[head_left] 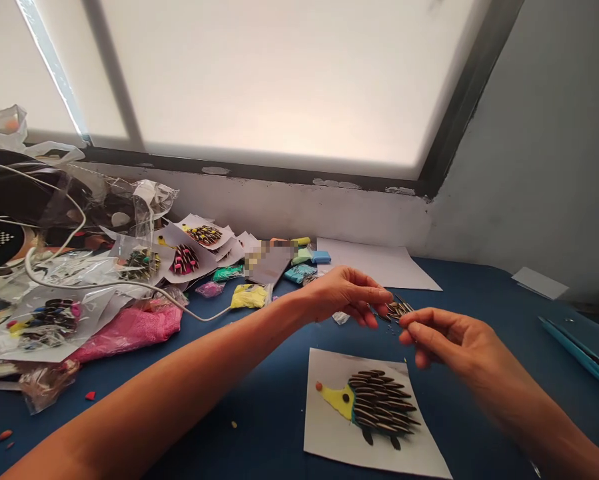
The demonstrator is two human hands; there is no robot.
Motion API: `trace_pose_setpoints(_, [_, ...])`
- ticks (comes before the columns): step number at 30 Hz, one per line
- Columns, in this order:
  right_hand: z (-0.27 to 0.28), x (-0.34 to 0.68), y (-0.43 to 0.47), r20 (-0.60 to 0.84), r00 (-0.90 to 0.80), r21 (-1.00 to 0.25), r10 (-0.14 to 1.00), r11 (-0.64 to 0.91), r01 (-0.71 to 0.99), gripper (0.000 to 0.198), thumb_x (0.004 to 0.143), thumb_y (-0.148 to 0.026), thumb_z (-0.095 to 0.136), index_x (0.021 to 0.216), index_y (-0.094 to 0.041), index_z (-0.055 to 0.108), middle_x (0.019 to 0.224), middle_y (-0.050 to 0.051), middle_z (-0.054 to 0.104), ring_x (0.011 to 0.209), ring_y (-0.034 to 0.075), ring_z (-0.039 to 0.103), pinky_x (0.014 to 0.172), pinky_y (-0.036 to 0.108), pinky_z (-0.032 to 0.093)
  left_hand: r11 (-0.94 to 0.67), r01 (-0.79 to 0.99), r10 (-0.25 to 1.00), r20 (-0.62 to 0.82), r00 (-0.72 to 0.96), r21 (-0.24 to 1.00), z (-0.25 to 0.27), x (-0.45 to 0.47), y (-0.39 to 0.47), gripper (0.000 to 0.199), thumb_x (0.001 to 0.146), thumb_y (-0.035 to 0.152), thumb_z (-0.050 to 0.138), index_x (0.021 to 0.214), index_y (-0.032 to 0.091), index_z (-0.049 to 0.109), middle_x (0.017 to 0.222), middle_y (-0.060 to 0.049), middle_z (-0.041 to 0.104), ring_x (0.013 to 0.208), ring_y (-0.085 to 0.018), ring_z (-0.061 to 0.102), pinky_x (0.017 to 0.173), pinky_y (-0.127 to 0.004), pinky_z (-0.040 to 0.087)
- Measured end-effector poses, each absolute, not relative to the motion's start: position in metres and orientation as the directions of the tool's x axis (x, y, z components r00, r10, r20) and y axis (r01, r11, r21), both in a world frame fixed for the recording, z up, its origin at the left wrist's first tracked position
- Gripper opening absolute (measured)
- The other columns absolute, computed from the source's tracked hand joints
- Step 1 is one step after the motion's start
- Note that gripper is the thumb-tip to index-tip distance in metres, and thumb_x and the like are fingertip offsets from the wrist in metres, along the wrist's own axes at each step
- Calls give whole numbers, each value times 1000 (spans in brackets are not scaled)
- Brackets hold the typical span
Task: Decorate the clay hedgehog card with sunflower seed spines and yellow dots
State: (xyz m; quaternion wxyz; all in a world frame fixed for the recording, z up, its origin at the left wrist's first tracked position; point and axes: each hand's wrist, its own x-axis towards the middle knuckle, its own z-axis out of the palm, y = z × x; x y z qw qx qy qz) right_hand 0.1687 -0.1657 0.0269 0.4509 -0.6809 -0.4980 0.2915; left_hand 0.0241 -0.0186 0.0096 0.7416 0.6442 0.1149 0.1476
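My left hand (352,295) reaches over the desk beside a small heap of striped sunflower seeds (400,308). Its fingers are loosely bent and apart, with nothing plainly held. On the heap's near right side, my right hand (452,340) has thumb and forefinger pinched together; whatever is between them is too small to make out. Below both hands lies a white card (324,440) bearing a hedgehog (382,403). Its spines are rows of dark seeds, its face is yellow with a dark eye and an orange nose, and two dark feet show underneath.
At left, finished seed hedgehogs on cards (184,260) lie among plastic bags, a pink cloth (134,330) and a white cable (114,285). Packets of coloured clay, one yellow (249,296), lie mid-desk. White paper (379,263) lies by the wall; a blue folder (584,350) is at right.
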Motion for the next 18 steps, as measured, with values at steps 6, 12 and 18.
trace_pose_setpoints(6, [32, 162, -166, 6, 272, -896, 962, -116, 429, 46, 63, -66, 72, 70, -20, 71, 67, 5, 71, 54, 17, 63, 59, 31, 55, 103, -54, 343, 16, 939, 993, 8, 25, -22, 41, 65, 43, 84, 80, 13, 60, 77, -2, 70, 59, -12, 67, 58, -25, 52])
trace_pose_setpoints(12, [27, 164, -169, 43, 317, -917, 947, -88, 388, 44, 63, -63, 72, 78, -22, 70, 58, 2, 67, 57, 19, 65, 59, 31, 56, 69, -9, 415, -21, 910, 998, 8, 16, -30, 46, 63, 50, 83, 83, 14, 63, 71, 1, 66, 52, -9, 62, 50, -22, 45])
trace_pose_setpoints(18, [9, 169, -175, 44, 343, -913, 938, -102, 396, 37, 65, -59, 70, 69, -22, 70, 51, 1, 63, 53, 18, 63, 55, 29, 54, 68, 41, 496, -69, 866, 997, -4, 3, -43, 46, 68, 56, 76, 67, 12, 61, 47, 6, 50, 38, -4, 44, 43, -20, 32])
